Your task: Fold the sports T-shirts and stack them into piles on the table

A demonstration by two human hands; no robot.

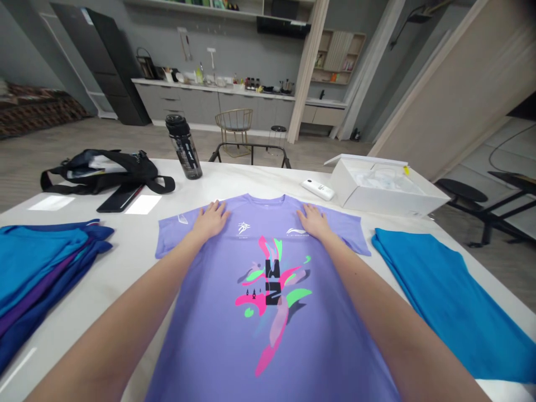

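A purple T-shirt with a bright pink, green and black print lies spread face up on the white table, its collar toward the far side. My left hand rests flat on its left shoulder, fingers extended. On the right shoulder my right hand lies the same way, palm down with fingers slightly apart. Both sleeves stretch outward past my hands. The shirt's bottom hem is out of view.
Folded blue and purple clothes are stacked at the left; a folded blue garment lies right. Farther back are a black bag, a phone, a bottle, a white device and an open white box.
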